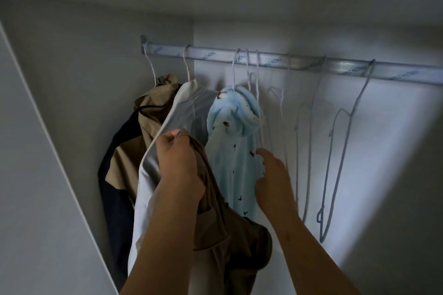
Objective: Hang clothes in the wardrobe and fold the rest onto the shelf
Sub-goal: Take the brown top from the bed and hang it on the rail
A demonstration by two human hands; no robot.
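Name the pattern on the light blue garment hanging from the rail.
The light blue garment carries small dark scattered bird-like marks; head view.

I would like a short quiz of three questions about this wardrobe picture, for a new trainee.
1. True or false: the left hand grips a brown garment.
2. How many garments already hang on the rail? A) one B) three C) five
3. Fill in: the patterned garment beside the right hand is light ____.
Key: 1 true; 2 B; 3 blue.
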